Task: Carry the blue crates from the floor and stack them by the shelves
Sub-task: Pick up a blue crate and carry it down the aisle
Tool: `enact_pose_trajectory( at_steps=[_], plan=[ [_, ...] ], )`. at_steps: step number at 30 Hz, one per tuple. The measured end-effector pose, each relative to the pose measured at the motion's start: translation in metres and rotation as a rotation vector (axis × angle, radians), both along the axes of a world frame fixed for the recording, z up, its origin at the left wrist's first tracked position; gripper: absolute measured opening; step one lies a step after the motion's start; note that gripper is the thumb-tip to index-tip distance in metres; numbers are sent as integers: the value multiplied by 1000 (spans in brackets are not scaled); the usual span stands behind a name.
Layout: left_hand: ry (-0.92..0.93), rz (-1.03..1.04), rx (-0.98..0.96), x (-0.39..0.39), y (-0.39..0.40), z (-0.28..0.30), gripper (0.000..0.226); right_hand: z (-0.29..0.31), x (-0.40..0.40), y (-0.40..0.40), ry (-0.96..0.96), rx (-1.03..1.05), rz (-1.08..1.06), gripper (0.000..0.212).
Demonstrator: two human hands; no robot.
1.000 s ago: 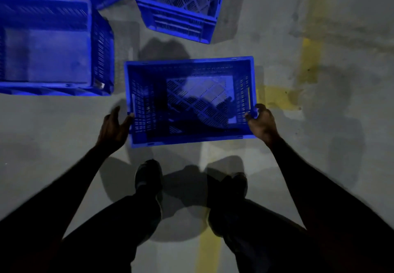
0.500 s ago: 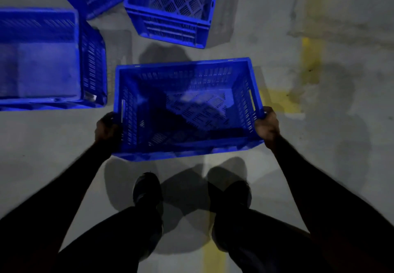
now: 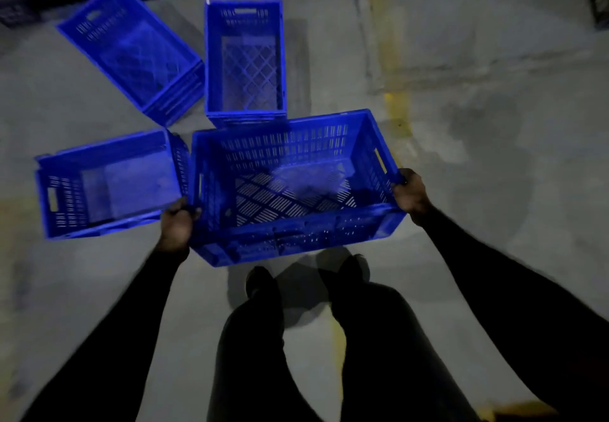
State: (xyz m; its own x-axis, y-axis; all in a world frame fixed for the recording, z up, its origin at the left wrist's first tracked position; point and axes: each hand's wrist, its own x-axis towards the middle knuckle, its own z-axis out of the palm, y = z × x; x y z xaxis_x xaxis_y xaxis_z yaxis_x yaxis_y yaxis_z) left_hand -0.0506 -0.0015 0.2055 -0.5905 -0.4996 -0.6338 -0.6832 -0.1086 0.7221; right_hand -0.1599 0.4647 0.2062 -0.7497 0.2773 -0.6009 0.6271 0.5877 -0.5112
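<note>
Both grips clamp the held blue crate (image 3: 290, 187): left hand (image 3: 178, 223) and right hand (image 3: 410, 194) curl over its short ends. Its long axis runs left to right, open top upward, near side tipped slightly down.

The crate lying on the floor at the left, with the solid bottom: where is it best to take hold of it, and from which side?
Probably by its two short end walls, one hand from each side. The left crate stands open side up, and a handle slot shows in its left end wall; the opposite end lies close beside the held crate.
</note>
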Motion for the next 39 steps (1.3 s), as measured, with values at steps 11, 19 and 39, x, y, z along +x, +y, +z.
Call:
enact_pose_trajectory(
  at_steps=[11, 19, 39],
  plan=[
    [210, -91, 67, 4, 16, 228, 34, 192, 55, 36, 298, -132, -229, 35],
    [238, -76, 134, -25, 6, 263, 44, 261, 73, 26, 398, -257, -348, 17],
    [345, -343, 192, -212, 99, 287, 51, 250, 12, 98, 505, -300, -645, 20]
  ],
)
